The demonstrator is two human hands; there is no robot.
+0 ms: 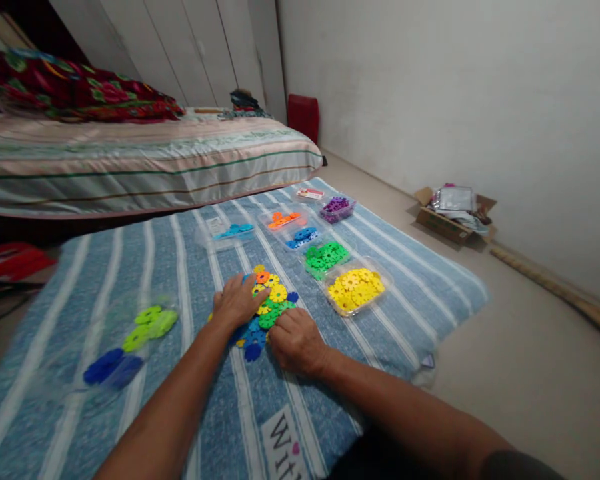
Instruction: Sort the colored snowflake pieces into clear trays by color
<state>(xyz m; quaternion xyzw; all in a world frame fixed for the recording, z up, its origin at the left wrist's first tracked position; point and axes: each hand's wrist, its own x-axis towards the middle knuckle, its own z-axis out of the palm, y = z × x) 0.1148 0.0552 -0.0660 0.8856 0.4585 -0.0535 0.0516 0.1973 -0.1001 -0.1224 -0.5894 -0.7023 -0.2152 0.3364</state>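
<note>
Near the middle of the frame, a mixed pile of discs (279, 293) lies on the striped cloth (205, 413). The left hand (237, 301) rests over the pile's left side, thumb apart from the fingers; whether its grip holds a disc I cannot tell. The right hand (297, 341) is curled at the lower right edge, its fingertips hidden, so its grip cannot be told either. Right of centre sit tubbed yellow discs (356, 288) and green discs (326, 257). At left are lime discs (150, 325) and dark blue discs (111, 369).
</note>
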